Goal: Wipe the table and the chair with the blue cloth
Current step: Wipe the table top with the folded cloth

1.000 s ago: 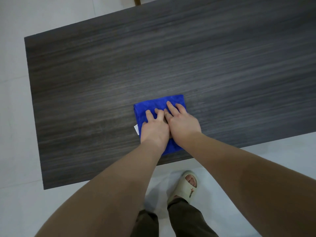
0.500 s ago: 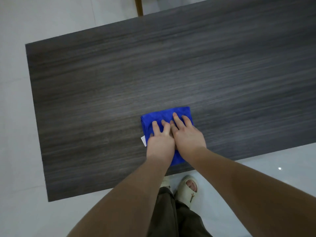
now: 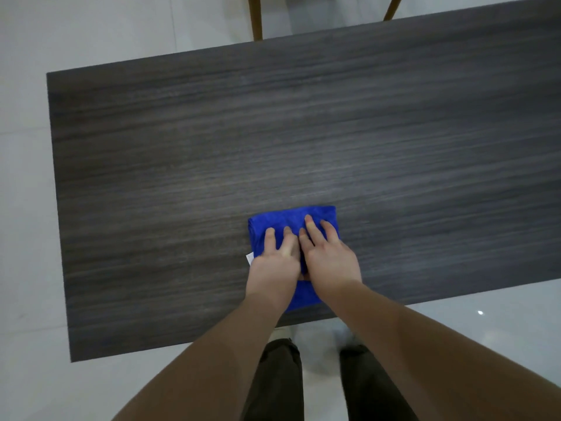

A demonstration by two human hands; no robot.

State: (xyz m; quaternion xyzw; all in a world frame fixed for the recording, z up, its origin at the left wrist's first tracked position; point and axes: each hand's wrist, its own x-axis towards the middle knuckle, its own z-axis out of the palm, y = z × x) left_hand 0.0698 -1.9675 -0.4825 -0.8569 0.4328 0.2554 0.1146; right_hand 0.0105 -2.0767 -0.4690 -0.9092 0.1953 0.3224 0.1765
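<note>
Nearest: left hand (image 3: 274, 270) and right hand (image 3: 329, 264), side by side, touching, fingers straight and flat, pressing down, gripping nothing. Directly under the fingers: blue cloth (image 3: 290, 221), folded, near the table's (image 3: 182, 147) closer edge. Likely soft, light, limp; probably slides easily on smooth laminate, may bunch if pushed by one corner. Best handled palms-flat over the middle. Beyond the fingertips, past the far edge: wooden chair legs (image 3: 255, 16). Count: cloth 1, table 1, legs visible 2.
</note>
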